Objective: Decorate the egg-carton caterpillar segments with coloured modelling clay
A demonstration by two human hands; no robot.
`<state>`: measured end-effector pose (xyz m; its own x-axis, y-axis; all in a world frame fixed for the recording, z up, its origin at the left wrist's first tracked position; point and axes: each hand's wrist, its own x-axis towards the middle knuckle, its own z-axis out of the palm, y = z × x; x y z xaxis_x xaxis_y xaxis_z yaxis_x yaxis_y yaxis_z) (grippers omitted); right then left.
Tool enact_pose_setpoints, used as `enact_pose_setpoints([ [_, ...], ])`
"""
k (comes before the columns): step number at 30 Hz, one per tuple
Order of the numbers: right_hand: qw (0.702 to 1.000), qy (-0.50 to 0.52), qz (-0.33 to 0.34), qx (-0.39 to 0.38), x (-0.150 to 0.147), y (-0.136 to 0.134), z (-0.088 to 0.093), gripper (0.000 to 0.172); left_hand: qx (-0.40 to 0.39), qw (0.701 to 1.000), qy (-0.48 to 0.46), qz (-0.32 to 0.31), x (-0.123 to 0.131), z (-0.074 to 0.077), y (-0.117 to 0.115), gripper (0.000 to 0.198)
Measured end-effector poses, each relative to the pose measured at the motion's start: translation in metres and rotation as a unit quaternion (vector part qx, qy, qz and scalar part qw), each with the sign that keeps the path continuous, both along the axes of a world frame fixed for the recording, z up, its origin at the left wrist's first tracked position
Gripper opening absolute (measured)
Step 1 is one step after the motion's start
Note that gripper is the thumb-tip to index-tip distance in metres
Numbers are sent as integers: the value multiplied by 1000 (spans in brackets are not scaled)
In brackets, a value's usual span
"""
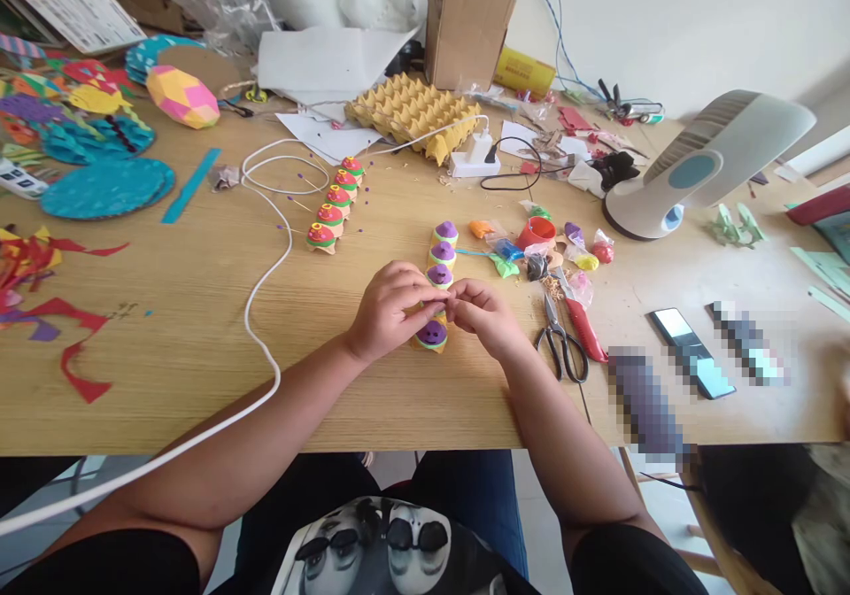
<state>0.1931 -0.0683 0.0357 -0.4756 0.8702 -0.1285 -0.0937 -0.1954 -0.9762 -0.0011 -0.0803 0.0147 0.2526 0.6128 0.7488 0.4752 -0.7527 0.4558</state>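
A caterpillar-like row of egg-carton cups (pixel 444 252), capped with purple clay over pale yellow, stands on the table in front of me. Its nearest cup (pixel 433 336) carries a small dark face. Above the row, my left hand (pixel 397 310) and my right hand (pixel 486 316) meet, thumb and fingertips of each pinched together. Whatever is between the fingertips is too small to make out. Part of the row is hidden behind the hands. A second row of cups (pixel 337 197), red and green with yellow bits on top, stands farther left.
Right of the hands lie black-handled scissors (pixel 561 347), a red-handled knife (pixel 585 329), bagged clay (pixel 508 250) and a red-orange ring (pixel 537 234). A white fan (pixel 697 166) and a phone (pixel 694 351) are farther right. A white cable (pixel 256 285) crosses the left side. An egg tray (pixel 412 112) sits behind.
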Motion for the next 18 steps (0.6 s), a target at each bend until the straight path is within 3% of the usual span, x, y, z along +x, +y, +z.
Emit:
enact_pose_setpoints([
  [18,1000,-15,7,15,3,0,5,27,-2,1000,-11,-11,1,2,0,12],
])
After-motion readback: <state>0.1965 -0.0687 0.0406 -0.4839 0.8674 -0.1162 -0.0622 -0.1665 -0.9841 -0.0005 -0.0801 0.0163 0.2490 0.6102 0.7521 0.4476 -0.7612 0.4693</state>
